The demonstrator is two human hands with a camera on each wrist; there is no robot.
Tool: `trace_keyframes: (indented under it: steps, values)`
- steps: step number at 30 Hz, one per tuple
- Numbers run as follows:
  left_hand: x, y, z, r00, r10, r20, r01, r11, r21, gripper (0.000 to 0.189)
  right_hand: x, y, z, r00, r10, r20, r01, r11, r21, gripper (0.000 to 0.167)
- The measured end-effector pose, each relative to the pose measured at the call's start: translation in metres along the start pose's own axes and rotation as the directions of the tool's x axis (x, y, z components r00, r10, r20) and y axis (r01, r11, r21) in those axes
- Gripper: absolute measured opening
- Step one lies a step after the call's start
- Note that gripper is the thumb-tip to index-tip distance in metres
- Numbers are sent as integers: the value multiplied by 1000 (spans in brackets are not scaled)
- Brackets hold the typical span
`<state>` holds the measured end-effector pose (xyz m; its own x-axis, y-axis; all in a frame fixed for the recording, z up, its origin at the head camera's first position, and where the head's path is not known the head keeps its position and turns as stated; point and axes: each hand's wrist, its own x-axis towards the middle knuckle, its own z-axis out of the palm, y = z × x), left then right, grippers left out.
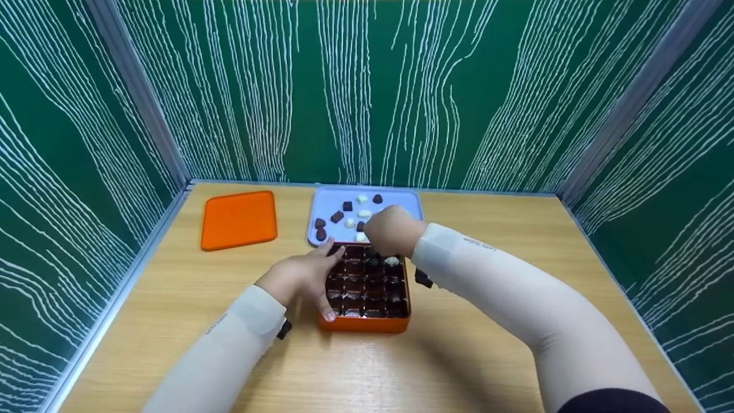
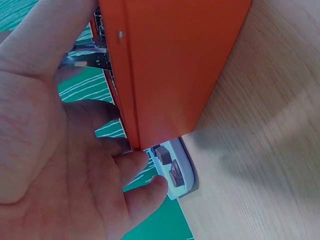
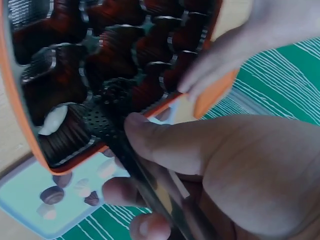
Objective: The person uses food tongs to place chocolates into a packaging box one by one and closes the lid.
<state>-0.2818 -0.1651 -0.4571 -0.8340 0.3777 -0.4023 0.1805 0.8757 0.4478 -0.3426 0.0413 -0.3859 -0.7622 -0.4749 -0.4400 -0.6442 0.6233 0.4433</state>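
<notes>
An orange box (image 1: 364, 325) holds a dark brown divided insert with many compartments. A white chocolate (image 1: 391, 261) sits in its back right corner compartment. My left hand (image 1: 307, 278) is spread along the box's left side, thumb at the front corner and fingertips touching the rim. Above the back row, my right hand (image 1: 393, 229) grips dark metal tongs (image 3: 150, 182) with perforated tips. The tips reach into the compartment beside the white chocolate in the right wrist view; whether they pinch a piece, I cannot tell.
Behind the box, a pale blue tray (image 1: 330, 197) carries several dark and white chocolates (image 1: 337, 217). An orange lid (image 1: 239, 221) lies flat at the back left of the wooden table (image 1: 504, 246). Green walls with white lines (image 1: 309, 92) enclose three sides.
</notes>
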Motion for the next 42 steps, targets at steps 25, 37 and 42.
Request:
trace_keyframes:
  steps: [25, 37, 42]
  values:
    - [0, -1, 0, 1000, -14, 1, 14, 1000, -27, 159, 15, 95, 62, 918, 372, -138, -255, 820, 513, 28]
    - [1, 3, 1, 1000, 0, 3, 0, 1000, -21, 155, 39, 107, 112, 890, 452, -57, -294, 666, 686, 17]
    - [0, 3, 0, 1000, -7, 1, 7, 999, -33, 156, 41, 106, 115, 892, 452, -6, -303, 608, 734, 14]
